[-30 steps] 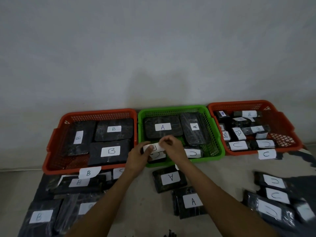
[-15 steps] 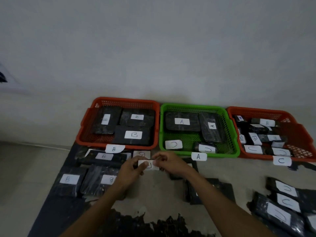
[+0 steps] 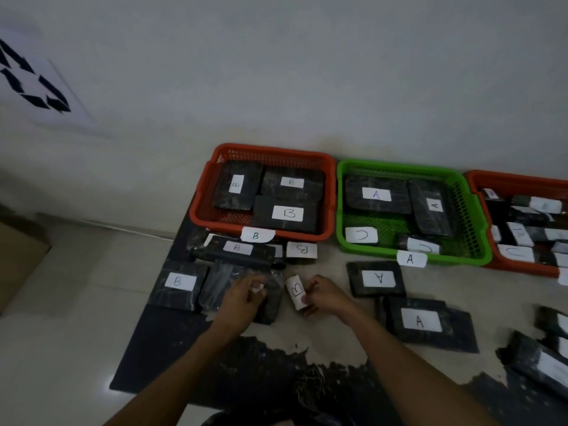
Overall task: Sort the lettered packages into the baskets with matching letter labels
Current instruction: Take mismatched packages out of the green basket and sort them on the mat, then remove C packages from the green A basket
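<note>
Nearest, the right hand (image 3: 325, 298) pinches a curled white label marked B (image 3: 296, 291) between thumb and fingers, just beside the left hand (image 3: 242, 298), whose curled fingers rest on a dark wrapped package (image 3: 267, 302) and nip a small pale scrap; two packages marked A (image 3: 378, 278) lie to the right on the mat (image 3: 159, 342). Beyond, more B packages (image 3: 179, 282) sit before the orange B basket (image 3: 201, 216), which holds three B packages; beside it the green A basket (image 3: 482, 241) holds two A packages and two items labelled C, and another orange basket (image 3: 522, 179) stands at far right, against the wall (image 3: 276, 72)
</note>
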### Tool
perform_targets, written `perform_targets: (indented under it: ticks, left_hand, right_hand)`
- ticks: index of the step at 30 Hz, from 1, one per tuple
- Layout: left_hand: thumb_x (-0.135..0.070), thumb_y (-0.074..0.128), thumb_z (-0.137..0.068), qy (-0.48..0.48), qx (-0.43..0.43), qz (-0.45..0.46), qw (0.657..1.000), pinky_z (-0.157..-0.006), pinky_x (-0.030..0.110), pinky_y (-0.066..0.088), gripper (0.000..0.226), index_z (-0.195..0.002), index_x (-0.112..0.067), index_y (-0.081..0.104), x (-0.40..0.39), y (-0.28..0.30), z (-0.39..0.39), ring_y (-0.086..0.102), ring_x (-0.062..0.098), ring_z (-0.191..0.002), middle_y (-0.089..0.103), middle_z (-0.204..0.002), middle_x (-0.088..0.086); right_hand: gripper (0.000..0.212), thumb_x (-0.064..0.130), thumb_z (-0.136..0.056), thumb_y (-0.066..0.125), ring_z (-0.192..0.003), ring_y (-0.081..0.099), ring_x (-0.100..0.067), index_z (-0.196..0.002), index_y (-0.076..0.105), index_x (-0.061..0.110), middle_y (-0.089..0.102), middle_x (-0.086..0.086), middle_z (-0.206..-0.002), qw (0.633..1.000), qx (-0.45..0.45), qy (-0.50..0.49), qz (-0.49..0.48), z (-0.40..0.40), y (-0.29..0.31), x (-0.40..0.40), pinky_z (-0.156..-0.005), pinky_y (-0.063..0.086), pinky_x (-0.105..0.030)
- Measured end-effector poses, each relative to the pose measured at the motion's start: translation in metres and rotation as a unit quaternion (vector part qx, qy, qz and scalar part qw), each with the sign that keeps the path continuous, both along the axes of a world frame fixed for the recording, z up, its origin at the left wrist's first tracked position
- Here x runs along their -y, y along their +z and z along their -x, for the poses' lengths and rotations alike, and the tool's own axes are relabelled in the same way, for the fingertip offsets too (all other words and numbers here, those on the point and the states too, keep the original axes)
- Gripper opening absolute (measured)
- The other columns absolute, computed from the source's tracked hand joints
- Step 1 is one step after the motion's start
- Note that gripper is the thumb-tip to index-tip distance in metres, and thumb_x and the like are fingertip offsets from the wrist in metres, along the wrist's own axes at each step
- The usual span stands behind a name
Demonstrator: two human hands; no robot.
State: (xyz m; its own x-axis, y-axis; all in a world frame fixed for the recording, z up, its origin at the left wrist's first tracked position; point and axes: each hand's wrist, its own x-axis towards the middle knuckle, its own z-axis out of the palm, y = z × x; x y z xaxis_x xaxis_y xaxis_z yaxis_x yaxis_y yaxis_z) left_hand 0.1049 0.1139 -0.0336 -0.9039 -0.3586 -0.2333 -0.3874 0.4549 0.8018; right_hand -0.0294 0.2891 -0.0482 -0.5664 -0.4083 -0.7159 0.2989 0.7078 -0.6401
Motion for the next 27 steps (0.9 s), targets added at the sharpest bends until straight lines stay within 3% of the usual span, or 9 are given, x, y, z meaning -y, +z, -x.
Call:
perform_targets:
  ticks: [2, 4, 8, 12, 14, 17, 22, 27]
  left_hand:
    - [-0.019, 0.055, -0.094, -0.01, 0.002, 0.019, 1.0, -0.082, 0.011, 0.04, 0.02, -0.111, -0.029, 0.056, 0.003, -0.002, -0.002, 0.054, -0.001, -0.099, 0.057, -0.116, -0.005]
    - [-0.019, 0.056, -0.094, -0.013, 0.005, 0.035, 0.999, -0.081, 0.012, 0.039, 0.021, -0.114, -0.025, 0.056, 0.005, -0.002, -0.002, 0.054, -0.001, -0.095, 0.056, -0.118, -0.003]
    - [-0.02, 0.055, -0.094, -0.024, 0.0, 0.045, 0.999, -0.075, 0.009, 0.039, 0.02, -0.111, -0.031, 0.055, 0.001, 0.0, 0.003, 0.054, -0.004, -0.09, 0.053, -0.117, -0.01]
    - [-0.018, 0.055, -0.094, -0.017, -0.023, 0.053, 0.998, -0.075, 0.005, 0.034, 0.024, -0.115, -0.028, 0.058, -0.016, 0.007, 0.025, 0.052, 0.001, -0.097, 0.053, -0.114, -0.012]
    - [-0.014, 0.055, -0.093, -0.017, -0.04, 0.04, 0.998, -0.077, 0.006, 0.036, 0.026, -0.116, -0.026, 0.058, -0.029, 0.013, 0.041, 0.053, 0.003, -0.099, 0.053, -0.113, -0.012]
    - [-0.01, 0.056, -0.092, -0.043, -0.07, 0.006, 0.997, -0.077, 0.009, 0.041, 0.026, -0.116, -0.022, 0.059, -0.056, 0.02, 0.067, 0.056, 0.006, -0.098, 0.057, -0.109, -0.008]
    - [-0.009, 0.057, -0.092, -0.086, -0.115, 0.02, 0.989, -0.077, 0.01, 0.042, 0.024, -0.114, -0.015, 0.062, -0.108, 0.036, 0.119, 0.057, 0.011, -0.094, 0.06, -0.107, -0.002]
    - [-0.009, 0.054, -0.093, -0.109, -0.133, -0.003, 0.985, -0.086, 0.031, 0.05, 0.023, -0.111, -0.018, 0.064, -0.152, 0.056, 0.171, 0.059, 0.016, -0.097, 0.062, -0.112, 0.0]
  right_hand:
    - [0.019, 0.005, -0.087, 0.065, -0.062, 0.068, -0.027, -0.092, 0.048, 0.011, 0.068, -0.017, -0.088, 1.0, -0.001, 0.014, -0.001, -0.009, -0.005, 0.01, -0.067, 0.059, -0.044]
    - [0.015, 0.02, -0.089, 0.066, -0.067, 0.069, -0.025, -0.085, 0.053, 0.013, 0.07, -0.013, -0.082, 0.996, -0.056, 0.058, -0.031, -0.015, -0.007, 0.017, -0.068, 0.059, -0.04]
    - [0.022, 0.039, -0.088, 0.062, -0.078, 0.06, -0.019, -0.078, 0.056, 0.021, 0.061, 0.001, -0.08, 0.981, -0.134, 0.115, -0.076, -0.015, 0.001, 0.016, -0.061, 0.042, -0.027]
    - [0.013, 0.029, -0.09, 0.059, -0.086, 0.06, -0.018, -0.088, 0.063, 0.017, 0.066, -0.001, -0.093, 0.98, -0.176, 0.08, -0.05, -0.002, 0.021, -0.004, -0.066, 0.045, -0.027]
    - [0.014, 0.023, -0.09, 0.058, -0.081, 0.063, -0.02, -0.091, 0.066, 0.011, 0.066, -0.003, -0.087, 0.98, -0.192, 0.05, -0.018, 0.008, 0.034, -0.017, -0.07, 0.051, -0.032]
    - [0.013, 0.022, -0.092, 0.056, -0.071, 0.061, -0.018, -0.089, 0.064, 0.013, 0.063, -0.002, -0.078, 0.979, -0.205, -0.002, 0.022, 0.024, 0.054, -0.041, -0.067, 0.054, -0.037]
    - [0.014, 0.019, -0.093, 0.056, -0.057, 0.06, -0.015, -0.081, 0.062, 0.025, 0.066, -0.003, -0.075, 0.968, -0.221, -0.097, 0.069, 0.053, 0.078, -0.093, -0.052, 0.051, -0.031]
    - [0.021, 0.01, -0.093, 0.053, -0.061, 0.06, -0.018, -0.081, 0.061, 0.025, 0.063, -0.002, -0.077, 0.951, -0.267, -0.146, 0.059, 0.086, 0.086, -0.146, -0.056, 0.051, -0.031]
